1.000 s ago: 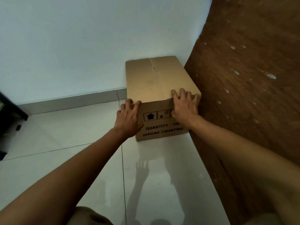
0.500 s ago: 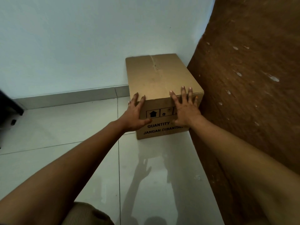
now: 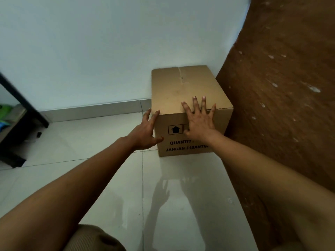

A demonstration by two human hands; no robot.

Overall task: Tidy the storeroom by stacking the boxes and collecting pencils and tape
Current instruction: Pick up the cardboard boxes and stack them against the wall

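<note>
The right hand [image 3: 198, 122] lies flat with its fingers [image 3: 203, 104] straight and fanned, tips over the near top edge of the cardboard box [image 3: 183, 91] and palm against its front face, gripping nothing, while the left hand [image 3: 146, 132] is likewise spread at the box's near left corner, fingertips at the top edge and thumb on the front face. Below the right palm the front face shows a black house-shaped arrow symbol in a frame and the partly covered print "QUANTIT" and "JANGAN DIBANTI". Both bare forearms reach straight out to the box, which sits on the white tiled floor [image 3: 90, 142], its far end against the pale wall [image 3: 108, 51] and its right side beside the brown speckled surface [image 3: 281, 87].
</note>
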